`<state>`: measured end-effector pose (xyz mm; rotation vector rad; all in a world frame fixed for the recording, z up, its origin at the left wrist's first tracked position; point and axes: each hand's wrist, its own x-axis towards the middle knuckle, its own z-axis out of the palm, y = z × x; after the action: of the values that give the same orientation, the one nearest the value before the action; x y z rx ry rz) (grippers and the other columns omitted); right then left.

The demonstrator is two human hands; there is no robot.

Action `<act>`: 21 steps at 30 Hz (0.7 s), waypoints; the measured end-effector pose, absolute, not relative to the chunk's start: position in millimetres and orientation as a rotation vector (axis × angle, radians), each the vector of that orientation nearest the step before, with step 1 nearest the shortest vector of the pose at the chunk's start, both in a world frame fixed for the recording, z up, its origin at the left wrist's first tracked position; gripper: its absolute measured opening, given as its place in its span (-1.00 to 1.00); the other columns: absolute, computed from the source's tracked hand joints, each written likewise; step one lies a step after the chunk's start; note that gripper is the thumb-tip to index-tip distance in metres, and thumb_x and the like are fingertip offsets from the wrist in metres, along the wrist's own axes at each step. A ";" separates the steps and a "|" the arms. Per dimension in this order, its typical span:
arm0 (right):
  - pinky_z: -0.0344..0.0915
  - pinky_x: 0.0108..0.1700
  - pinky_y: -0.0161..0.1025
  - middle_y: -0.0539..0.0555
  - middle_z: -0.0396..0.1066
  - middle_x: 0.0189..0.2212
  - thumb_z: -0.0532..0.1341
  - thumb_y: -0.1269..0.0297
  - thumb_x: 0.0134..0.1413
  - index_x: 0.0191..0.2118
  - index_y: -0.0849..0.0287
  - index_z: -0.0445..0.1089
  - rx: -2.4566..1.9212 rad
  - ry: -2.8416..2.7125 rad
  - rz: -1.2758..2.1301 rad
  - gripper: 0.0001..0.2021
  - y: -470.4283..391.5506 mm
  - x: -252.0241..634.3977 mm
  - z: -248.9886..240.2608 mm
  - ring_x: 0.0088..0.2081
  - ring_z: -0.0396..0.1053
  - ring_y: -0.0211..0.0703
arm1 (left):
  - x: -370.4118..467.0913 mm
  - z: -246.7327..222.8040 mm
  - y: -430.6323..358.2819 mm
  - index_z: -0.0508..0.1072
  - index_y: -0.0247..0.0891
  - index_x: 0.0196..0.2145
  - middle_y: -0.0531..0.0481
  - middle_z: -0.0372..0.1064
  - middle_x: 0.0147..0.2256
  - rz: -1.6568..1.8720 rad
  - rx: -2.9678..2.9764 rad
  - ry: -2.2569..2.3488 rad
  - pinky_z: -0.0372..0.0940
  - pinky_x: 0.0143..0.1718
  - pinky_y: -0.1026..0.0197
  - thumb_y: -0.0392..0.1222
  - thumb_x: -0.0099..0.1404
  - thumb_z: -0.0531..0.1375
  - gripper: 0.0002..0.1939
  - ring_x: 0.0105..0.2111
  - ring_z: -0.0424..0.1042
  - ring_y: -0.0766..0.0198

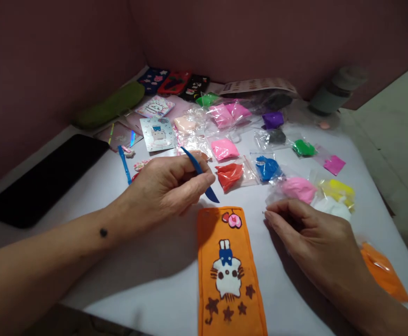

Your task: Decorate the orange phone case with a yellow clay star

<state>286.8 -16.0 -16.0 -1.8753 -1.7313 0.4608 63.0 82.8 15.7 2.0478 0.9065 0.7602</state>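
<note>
In my left hand is a blue plastic clay knife, held between thumb and fingers with its pointed blade slanting down to the right. It hovers near the top edge of an orange panel lying flat on the table. A white cat figure in blue, upside down to me, decorates the panel, with brown stars and a pink-and-red motif. Right of the panel, my right hand has thumb and forefinger pinched together. A tiny dark speck shows at those fingertips, too small to name.
Plastic bags of coloured clay spread across the back and right, including red, blue, pink and orange. A black slab lies left. Behind are decorated cards, a green pouch and a bottle.
</note>
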 end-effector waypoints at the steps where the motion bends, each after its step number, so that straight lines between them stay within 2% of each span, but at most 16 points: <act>1: 0.33 -0.40 -0.21 -0.01 0.51 -0.46 0.21 0.30 0.19 -0.34 0.07 0.41 -1.891 -1.721 0.467 -0.93 -15.9 286.8 -15.5 -0.46 0.44 -0.13 | 62.0 16.2 84.0 0.28 -0.25 -0.64 0.19 0.19 -0.73 0.747 2.022 0.911 0.16 -0.66 0.42 -0.32 0.33 0.10 -0.63 -0.71 0.21 0.47; 5: 0.34 -0.34 -0.20 -0.01 0.51 -0.44 0.19 0.30 0.20 -0.27 0.07 0.41 -1.864 -1.646 0.512 -0.95 -19.4 284.6 -13.0 -0.42 0.47 -0.14 | 55.5 17.8 92.5 0.28 -0.24 -0.66 0.16 0.23 -0.76 0.582 2.011 0.981 0.11 -0.74 0.46 -0.19 0.32 0.12 -0.61 -0.76 0.18 0.47; 9: 0.39 -0.32 -0.18 0.02 0.53 -0.43 0.15 0.17 0.25 -0.18 0.05 0.44 -1.872 -1.536 0.827 -0.84 -26.3 278.1 -8.1 -0.38 0.52 -0.09 | 50.3 18.6 102.1 0.32 -0.25 -0.72 0.07 0.34 -0.75 0.012 2.049 1.072 0.05 -0.81 0.44 -0.14 0.28 0.12 -0.58 -0.79 0.21 0.41; 12: 0.42 -0.30 -0.16 0.09 0.56 -0.36 0.18 0.08 0.22 -0.13 0.07 0.45 -1.894 -1.393 1.056 -0.77 -30.0 272.5 -4.2 -0.32 0.53 -0.03 | 49.4 19.9 102.8 0.33 -0.24 -0.73 0.05 0.33 -0.77 -0.101 2.043 1.113 0.01 -0.84 0.43 -0.14 0.27 0.12 -0.58 -0.81 0.23 0.38; 14: 0.41 -0.41 -0.22 0.10 0.55 -0.37 0.21 0.01 0.19 -0.07 0.09 0.43 -1.854 -1.191 1.264 -0.69 -31.5 269.4 -2.1 -0.43 0.50 -0.09 | 49.2 21.3 100.4 0.38 -0.24 -0.69 0.05 0.35 -0.77 -0.124 1.993 1.110 0.10 -0.81 0.43 -0.11 0.30 0.09 -0.57 -0.79 0.30 0.35; 17: 0.22 -0.63 -0.34 0.06 0.51 -0.44 0.24 -0.02 0.16 0.02 0.12 0.38 -1.730 -0.853 1.576 -0.59 -33.0 265.6 -0.1 -0.69 0.26 -0.33 | 49.2 23.2 96.9 0.49 -0.25 -0.56 0.01 0.45 -0.69 -0.164 1.856 1.114 0.23 -0.73 0.40 -0.05 0.34 0.05 -0.59 -0.74 0.41 0.30; 19: 0.15 -0.68 -0.39 0.07 0.51 -0.38 0.31 0.01 0.10 0.04 0.10 0.37 -1.673 -0.736 1.655 -0.56 -33.5 263.1 0.8 -0.70 0.22 -0.38 | 49.2 23.5 96.2 0.51 -0.27 -0.50 0.00 0.48 -0.65 -0.163 1.764 1.113 0.25 -0.71 0.40 -0.03 0.34 0.04 -0.60 -0.73 0.42 0.30; 21: 0.15 -0.68 -0.42 0.11 0.51 -0.26 0.38 0.07 0.02 0.02 0.08 0.40 -1.638 -0.663 1.634 -0.55 -33.7 260.7 1.4 -0.58 0.35 -0.32 | 49.2 22.9 96.6 0.50 -0.29 -0.48 0.02 0.48 -0.65 -0.142 1.680 1.096 0.26 -0.70 0.41 -0.02 0.34 0.05 -0.61 -0.73 0.40 0.33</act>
<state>260.7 -33.7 1.4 -1.6376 -0.6633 1.6340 49.2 96.6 22.9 1.6805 1.0960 -0.1416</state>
